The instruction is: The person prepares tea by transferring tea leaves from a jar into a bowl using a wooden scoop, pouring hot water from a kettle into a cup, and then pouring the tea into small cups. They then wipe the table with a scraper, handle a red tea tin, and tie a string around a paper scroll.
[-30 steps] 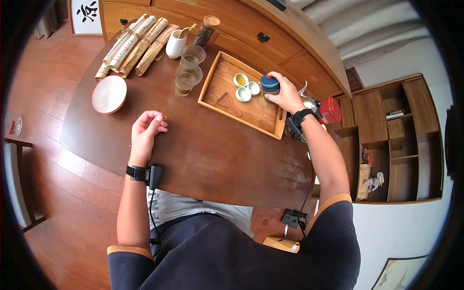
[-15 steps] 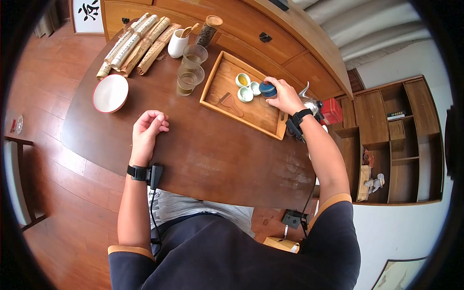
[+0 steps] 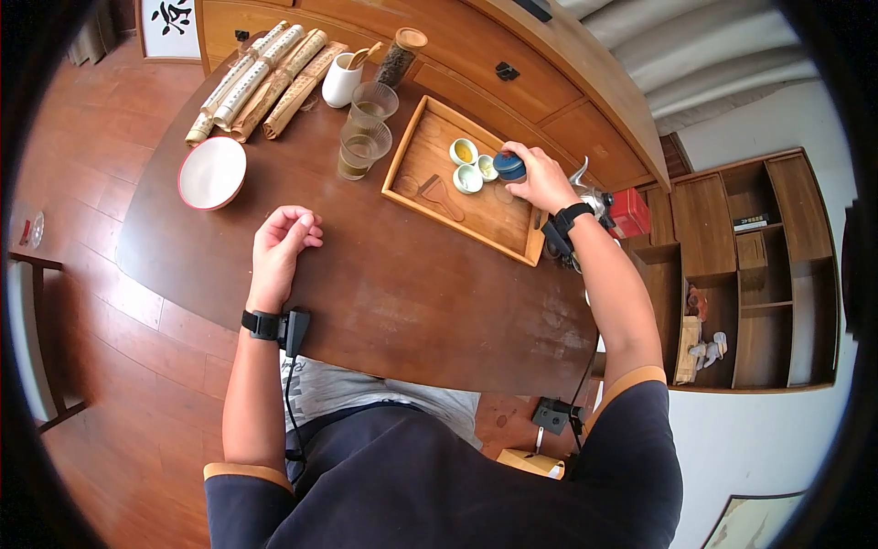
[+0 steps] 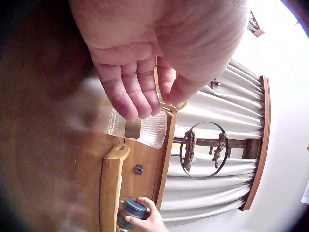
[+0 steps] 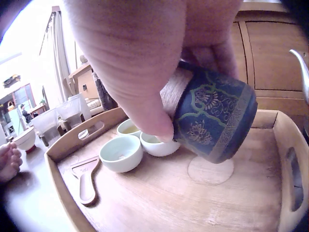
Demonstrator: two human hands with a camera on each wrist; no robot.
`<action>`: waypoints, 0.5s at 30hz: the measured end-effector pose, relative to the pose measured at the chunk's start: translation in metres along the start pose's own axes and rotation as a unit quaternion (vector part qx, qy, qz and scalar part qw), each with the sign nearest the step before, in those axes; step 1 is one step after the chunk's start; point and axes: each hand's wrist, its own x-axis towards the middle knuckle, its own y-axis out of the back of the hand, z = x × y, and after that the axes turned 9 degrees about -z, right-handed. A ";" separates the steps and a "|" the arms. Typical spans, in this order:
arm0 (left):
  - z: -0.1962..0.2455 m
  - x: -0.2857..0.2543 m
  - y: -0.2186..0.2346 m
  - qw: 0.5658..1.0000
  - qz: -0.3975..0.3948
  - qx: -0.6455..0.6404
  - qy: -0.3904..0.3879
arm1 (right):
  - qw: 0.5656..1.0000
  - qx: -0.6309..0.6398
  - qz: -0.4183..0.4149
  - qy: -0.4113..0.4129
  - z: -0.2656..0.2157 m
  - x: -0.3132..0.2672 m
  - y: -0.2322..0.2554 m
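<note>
My right hand (image 3: pixel 546 181) grips a blue lidded teapot (image 5: pixel 215 116) with gold and green patterning and a wooden band. The pot is tilted toward three small pale green cups on the wooden tray (image 3: pixel 459 228). Its lower end hangs over a round mark in the tray floor. One cup (image 3: pixel 464 152) holds yellow liquid; the cup nearest the pot (image 3: pixel 487 166) shows a yellowish tint. The front cup (image 5: pixel 120 153) looks pale inside. My left hand (image 3: pixel 285 245) hangs loosely curled near the table's left side, holding nothing.
A T-shaped wooden tool (image 5: pixel 88 183) lies in the tray. Left of the tray stand two clear ribbed cups (image 3: pixel 364 146), a white holder (image 3: pixel 341 84) and a jar (image 3: pixel 400 59). A red-rimmed bowl (image 3: pixel 212 174) and rolled scrolls (image 3: pixel 265 78) are farther left. A metal kettle (image 3: pixel 593 197) stands right.
The right hand has tipped the blue teapot farther toward the cups. The cup nearest it now shows yellowish liquid. The left hand has stayed nearly still.
</note>
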 end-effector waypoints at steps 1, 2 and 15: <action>0.000 0.000 0.000 1.000 -0.001 -0.001 0.000 | 1.000 -0.002 0.000 -0.004 0.001 0.000 0.000; 0.000 0.000 0.000 1.000 -0.001 -0.002 -0.001 | 1.000 -0.005 -0.001 -0.008 0.001 0.000 0.000; 0.001 0.000 0.000 1.000 -0.004 -0.006 -0.003 | 1.000 -0.002 -0.014 -0.005 -0.002 -0.007 0.002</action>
